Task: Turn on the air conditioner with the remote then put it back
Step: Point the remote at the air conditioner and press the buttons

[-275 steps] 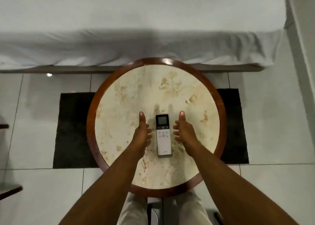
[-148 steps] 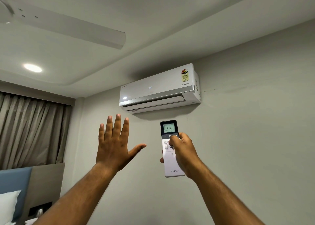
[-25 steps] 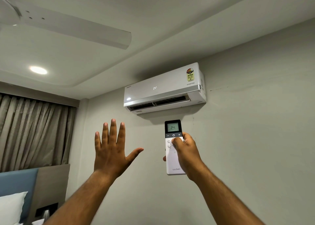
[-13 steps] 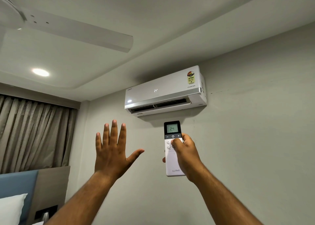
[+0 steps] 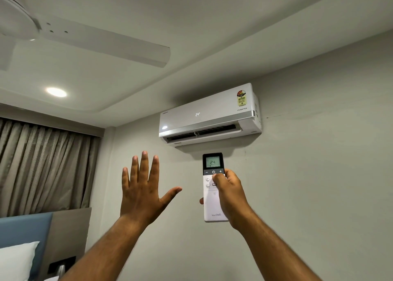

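Grey wall (image 5: pixel 319 174); right hand (image 5: pixel 228 192) grips white remote (image 5: pixel 212 197), screen reads 24; left hand (image 5: pixel 142 192) splayed, empty.

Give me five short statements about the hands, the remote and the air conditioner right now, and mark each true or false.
1. The right hand holds the remote. True.
2. The left hand grips the remote too. False: it is raised, open and empty.
3. The remote's screen reads 24. True.
4. The air conditioner shows no display. False: its front panel shows 24.
5. The ceiling fan hangs below the air conditioner. False: it is on the ceiling, upper left.
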A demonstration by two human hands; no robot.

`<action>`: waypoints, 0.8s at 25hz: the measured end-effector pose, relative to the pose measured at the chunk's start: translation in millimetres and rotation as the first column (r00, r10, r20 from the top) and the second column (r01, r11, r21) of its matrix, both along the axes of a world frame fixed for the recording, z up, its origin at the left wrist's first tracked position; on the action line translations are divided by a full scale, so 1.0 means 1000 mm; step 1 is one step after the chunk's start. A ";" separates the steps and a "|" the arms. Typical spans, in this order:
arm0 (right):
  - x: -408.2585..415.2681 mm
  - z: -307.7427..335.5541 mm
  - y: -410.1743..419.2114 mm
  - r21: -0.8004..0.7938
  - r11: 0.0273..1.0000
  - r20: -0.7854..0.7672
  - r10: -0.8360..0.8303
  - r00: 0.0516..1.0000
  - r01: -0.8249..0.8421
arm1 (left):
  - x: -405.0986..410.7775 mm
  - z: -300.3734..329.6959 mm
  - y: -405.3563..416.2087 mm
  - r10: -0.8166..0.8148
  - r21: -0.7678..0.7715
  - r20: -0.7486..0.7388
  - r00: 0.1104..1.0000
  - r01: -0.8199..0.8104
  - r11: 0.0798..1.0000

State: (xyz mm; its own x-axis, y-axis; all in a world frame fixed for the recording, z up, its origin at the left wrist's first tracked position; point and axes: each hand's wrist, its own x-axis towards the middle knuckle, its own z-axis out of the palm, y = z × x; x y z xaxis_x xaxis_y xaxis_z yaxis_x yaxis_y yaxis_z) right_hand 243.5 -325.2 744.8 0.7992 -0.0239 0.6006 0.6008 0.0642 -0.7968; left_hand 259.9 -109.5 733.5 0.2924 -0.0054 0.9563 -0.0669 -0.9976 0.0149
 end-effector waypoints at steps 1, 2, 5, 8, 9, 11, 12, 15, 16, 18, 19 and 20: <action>0.000 0.000 0.002 0.008 1.000 -0.002 0.011 1.000 -0.011 | 0.000 -0.001 0.001 0.000 -0.005 0.001 1.000 0.000 1.000; 0.000 0.000 0.004 0.017 1.000 -0.004 0.023 1.000 -0.023 | 0.001 -0.001 0.003 -0.001 -0.010 0.002 1.000 0.001 1.000; -0.001 -0.001 0.010 0.038 0.998 -0.018 0.052 0.999 -0.051 | 0.003 -0.003 0.009 -0.001 -0.026 0.003 1.000 0.001 1.000; -0.002 -0.003 0.018 0.048 0.996 -0.034 0.074 0.997 -0.072 | 0.005 -0.004 0.014 -0.022 -0.080 -0.013 1.000 0.021 0.997; -0.002 -0.005 0.022 0.042 0.996 -0.039 0.080 0.996 -0.078 | 0.006 -0.005 0.016 -0.032 -0.112 -0.026 0.999 0.029 0.993; -0.003 -0.012 0.034 0.031 0.994 -0.049 0.109 0.993 -0.108 | 0.004 -0.008 0.018 -0.059 -0.189 -0.055 0.997 0.047 0.981; -0.003 -0.016 0.041 0.028 0.991 -0.060 0.131 0.990 -0.130 | 0.002 -0.009 0.020 -0.083 -0.233 -0.070 0.994 0.065 0.970; -0.003 -0.034 0.075 -0.014 0.987 -0.081 0.156 0.984 -0.158 | -0.009 -0.021 0.027 -0.285 -0.399 -0.086 0.955 0.229 0.888; -0.003 -0.041 0.089 -0.036 0.988 -0.078 0.149 0.986 -0.152 | -0.016 -0.027 0.029 -0.381 -0.463 -0.063 0.923 0.311 0.830; -0.004 -0.060 0.121 -0.061 0.981 -0.087 0.180 0.980 -0.186 | -0.034 -0.046 0.040 -0.501 -0.582 -0.042 0.864 0.387 0.716; -0.006 -0.070 0.138 -0.058 0.973 -0.102 0.216 0.971 -0.222 | -0.044 -0.057 0.048 -0.512 -0.624 -0.047 0.858 0.375 0.685; -0.009 -0.081 0.155 -0.051 0.966 -0.116 0.247 0.962 -0.254 | -0.054 -0.068 0.058 -0.506 -0.661 -0.046 0.861 0.354 0.662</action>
